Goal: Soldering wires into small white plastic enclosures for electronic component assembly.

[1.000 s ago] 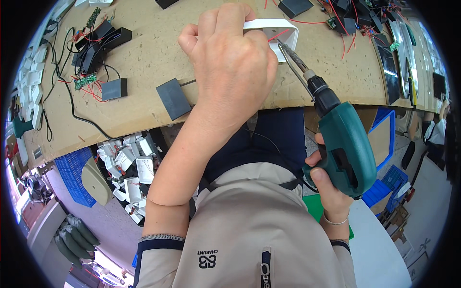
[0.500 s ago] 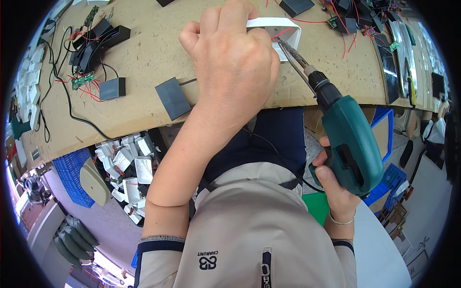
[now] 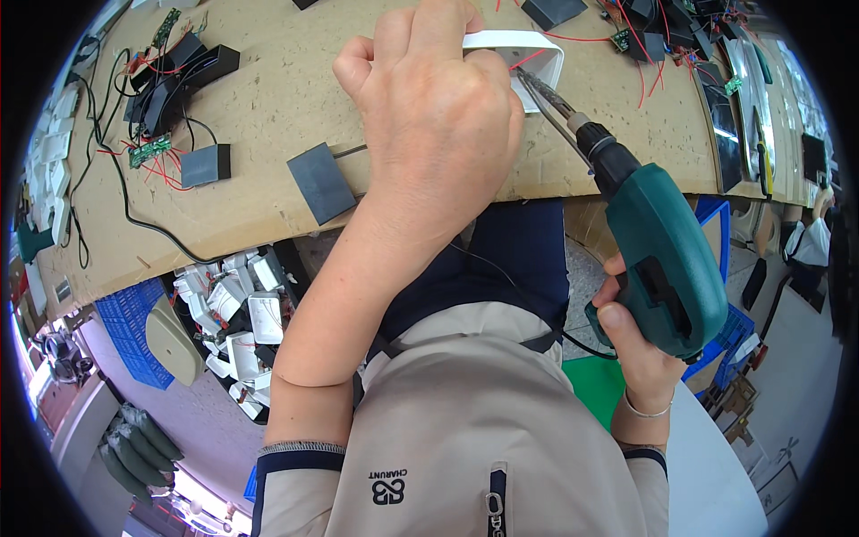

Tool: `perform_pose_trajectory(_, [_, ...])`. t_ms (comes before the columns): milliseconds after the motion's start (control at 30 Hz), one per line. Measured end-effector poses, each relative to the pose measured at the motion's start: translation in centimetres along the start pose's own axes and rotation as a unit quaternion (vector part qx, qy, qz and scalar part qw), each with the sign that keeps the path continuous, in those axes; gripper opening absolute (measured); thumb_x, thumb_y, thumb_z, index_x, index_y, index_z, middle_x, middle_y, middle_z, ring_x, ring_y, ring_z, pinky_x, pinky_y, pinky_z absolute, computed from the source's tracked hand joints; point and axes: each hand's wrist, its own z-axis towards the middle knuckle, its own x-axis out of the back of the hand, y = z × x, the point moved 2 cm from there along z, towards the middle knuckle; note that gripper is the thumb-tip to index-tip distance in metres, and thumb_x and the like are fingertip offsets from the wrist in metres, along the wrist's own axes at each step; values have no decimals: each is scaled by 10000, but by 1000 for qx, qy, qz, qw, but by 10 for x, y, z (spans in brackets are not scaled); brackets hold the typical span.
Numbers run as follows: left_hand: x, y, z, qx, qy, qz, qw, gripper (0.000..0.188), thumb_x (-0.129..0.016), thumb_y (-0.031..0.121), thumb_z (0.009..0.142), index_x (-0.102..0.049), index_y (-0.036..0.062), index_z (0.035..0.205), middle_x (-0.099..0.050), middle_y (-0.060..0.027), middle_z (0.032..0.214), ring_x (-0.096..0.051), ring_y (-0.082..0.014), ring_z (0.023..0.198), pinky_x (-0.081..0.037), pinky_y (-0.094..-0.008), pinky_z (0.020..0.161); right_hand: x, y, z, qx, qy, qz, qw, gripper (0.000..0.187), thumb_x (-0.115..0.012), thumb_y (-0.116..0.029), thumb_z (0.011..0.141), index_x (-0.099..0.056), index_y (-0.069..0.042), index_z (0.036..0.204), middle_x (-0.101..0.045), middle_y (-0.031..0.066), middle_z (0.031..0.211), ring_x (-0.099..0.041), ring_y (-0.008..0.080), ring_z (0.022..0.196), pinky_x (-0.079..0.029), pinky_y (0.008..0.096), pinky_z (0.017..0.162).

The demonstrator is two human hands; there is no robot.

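My right hand (image 3: 633,345) is closed round the handle of a green soldering gun (image 3: 671,259), which points up and to the left. Its thin metal tip reaches into a small open white plastic case (image 3: 548,67), close to a red wire (image 3: 528,59) inside it. At the table's middle my left hand (image 3: 438,112) is closed at the case's left side, its back toward me. The back of that hand hides its fingertips and much of the case. Left of my left wrist, a dark grey block (image 3: 321,183) with a black cable lies at the table edge.
Black parts (image 3: 183,80), a green circuit board (image 3: 149,152) and a grey box (image 3: 206,166) lie left, among red wires and black cables. More black parts (image 3: 644,40) are at the upper right. Below the table edge stands a bin of white cases (image 3: 237,313).
The soldering gun and my right hand have shifted slightly right and down, with the tip still inside the case. My left hand has barely moved.
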Motion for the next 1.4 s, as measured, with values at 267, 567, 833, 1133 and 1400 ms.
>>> perform_pose_trajectory(267, [6,6,-4,43,-86,23,995,97,-671,105,668,-625,34,714,-552,-113,1004,-495,-304,913,-318,-469,782,2,0,0,-11,17,-11,1000,357,-756,41,734,-631,61,1067,-663,105,860,-629,159,684,-516,271,593])
perform_pose_trajectory(567, [-7,1,-2,-57,85,-7,995,83,-662,98,666,-631,38,713,-551,-114,1004,-492,-303,911,-316,-464,770,-2,-4,1,-24,32,-53,998,310,-769,11,719,-646,42,1002,-668,91,786,-634,150,668,-517,271,588])
perform_pose_trajectory(833, [-3,-2,0,-64,97,4,993,93,-665,99,660,-618,30,702,-549,-113,998,-492,-301,908,-319,-469,774,3,-4,-2,-23,12,-55,998,407,-780,33,712,-612,56,1083,-668,112,907,-655,166,734,-550,283,646])
perform_pose_trajectory(1133, [-7,1,-1,-64,87,8,994,103,-665,112,668,-620,29,710,-547,-113,1009,-490,-302,927,-322,-485,806,-3,-6,-2,-34,44,-8,998,425,-770,43,723,-601,67,1112,-679,134,937,-666,182,762,-552,294,667])
perform_pose_trajectory(1400, [26,32,33,195,-294,88,932,117,-665,122,672,-625,24,723,-544,-117,1004,-487,-304,934,-322,-491,816,5,-2,-5,-22,-22,-60,998,643,-754,-64,760,-467,38,1325,-619,201,1171,-650,199,822,-535,305,755])
